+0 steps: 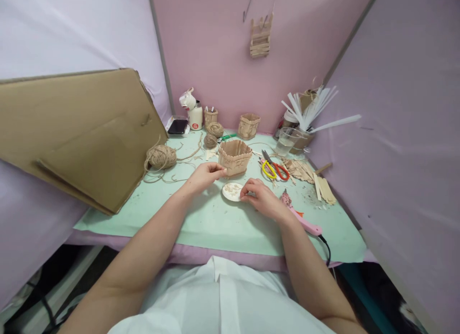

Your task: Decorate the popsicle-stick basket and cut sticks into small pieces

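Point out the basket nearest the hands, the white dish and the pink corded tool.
Nearest basket point(234, 166): head view, on its outer wall.
White dish point(227, 197): head view, on its bare near rim.
Pink corded tool point(308, 225): head view, on its handle.

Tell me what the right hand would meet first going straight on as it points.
The right hand would probably meet the dish first: it overlaps the dish's right edge in view, though depth leaves unclear whether they already touch.
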A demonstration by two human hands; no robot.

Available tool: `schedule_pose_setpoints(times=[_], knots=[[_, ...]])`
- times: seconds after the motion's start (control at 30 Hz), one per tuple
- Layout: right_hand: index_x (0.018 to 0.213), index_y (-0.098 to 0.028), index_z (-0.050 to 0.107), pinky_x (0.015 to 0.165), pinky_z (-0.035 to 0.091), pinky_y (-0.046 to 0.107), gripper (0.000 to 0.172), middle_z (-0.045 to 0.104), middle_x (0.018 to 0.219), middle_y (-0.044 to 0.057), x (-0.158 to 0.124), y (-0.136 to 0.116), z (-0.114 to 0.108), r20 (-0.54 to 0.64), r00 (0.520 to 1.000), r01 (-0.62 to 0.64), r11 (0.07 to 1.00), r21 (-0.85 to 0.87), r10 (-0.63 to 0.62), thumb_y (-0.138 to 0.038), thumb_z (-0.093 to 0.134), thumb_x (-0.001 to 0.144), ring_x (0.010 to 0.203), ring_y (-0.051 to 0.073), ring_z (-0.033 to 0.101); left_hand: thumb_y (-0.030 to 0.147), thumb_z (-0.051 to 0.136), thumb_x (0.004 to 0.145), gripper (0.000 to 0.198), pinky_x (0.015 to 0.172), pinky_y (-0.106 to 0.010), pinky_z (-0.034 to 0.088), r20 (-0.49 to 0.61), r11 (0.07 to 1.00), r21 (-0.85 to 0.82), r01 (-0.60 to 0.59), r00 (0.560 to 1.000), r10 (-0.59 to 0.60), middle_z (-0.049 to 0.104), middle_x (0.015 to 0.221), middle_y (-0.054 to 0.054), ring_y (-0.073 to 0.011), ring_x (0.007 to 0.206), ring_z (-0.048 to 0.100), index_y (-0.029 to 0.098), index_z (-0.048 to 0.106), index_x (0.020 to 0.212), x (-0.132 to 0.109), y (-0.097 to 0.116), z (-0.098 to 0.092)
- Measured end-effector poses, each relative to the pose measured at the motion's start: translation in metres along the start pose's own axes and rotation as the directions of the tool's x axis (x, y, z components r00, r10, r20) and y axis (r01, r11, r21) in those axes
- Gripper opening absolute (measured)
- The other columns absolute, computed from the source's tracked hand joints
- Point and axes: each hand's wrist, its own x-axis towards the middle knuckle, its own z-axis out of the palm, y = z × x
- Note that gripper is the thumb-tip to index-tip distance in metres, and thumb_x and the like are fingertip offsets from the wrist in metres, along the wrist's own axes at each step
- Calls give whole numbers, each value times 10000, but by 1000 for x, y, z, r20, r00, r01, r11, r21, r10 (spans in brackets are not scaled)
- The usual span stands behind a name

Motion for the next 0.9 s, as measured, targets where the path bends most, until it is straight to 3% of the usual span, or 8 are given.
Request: schedule_pose_setpoints(times=[0.1, 0.27, 0.47, 0.6, 0.9], knots=[[736, -198, 607, 780, 343, 290, 76, 553, 829, 15, -3, -2, 4, 10, 1000, -17, 1000, -3, 17, -131, 595, 770, 873, 168, 456, 455, 631, 654, 331, 579, -236, 349, 24, 1000, -5, -14, 1000, 15, 605, 711, -10, -112, 622, 483, 148, 635, 776, -1, 0, 0], [750, -202, 640, 775, 359, 287, 77, 573, 825, 19, -7, -4, 3, 121, 992, -23, 1000, 11, 22, -136, 601, 761, 863, 168, 487, 426, 625, 662, 302, 599, -241, 365, 57, 1000, -6, -23, 998, 24, 614, 716, -13, -114, 631, 493, 146, 639, 773, -2, 1, 2], [809, -209, 654, 755, 335, 281, 125, 605, 856, 31, 6, -7, -6, -64, 997, -58, 987, -147, 50, -137, 555, 784, 861, 173, 500, 394, 604, 677, 259, 571, -234, 349, 49, 999, 25, -19, 999, 18, 598, 681, -6, -111, 610, 480, 145, 642, 739, -4, 5, 4], [748, -212, 672, 735, 272, 296, 176, 629, 835, 27, 23, -11, 4, -36, 999, -33, 970, -242, 25, -105, 535, 774, 853, 175, 503, 384, 620, 656, 256, 564, -233, 346, 47, 999, 31, -35, 998, 34, 596, 664, -8, -115, 612, 482, 138, 650, 722, -3, 3, 3], [746, -232, 684, 718, 254, 288, 121, 635, 841, 18, 30, -5, 18, 26, 1000, 15, 975, -223, -10, -157, 591, 760, 873, 182, 485, 392, 622, 648, 254, 505, -223, 314, -20, 1000, 26, -4, 1000, 4, 548, 600, 11, -100, 553, 445, 146, 647, 709, 3, -6, 3]])
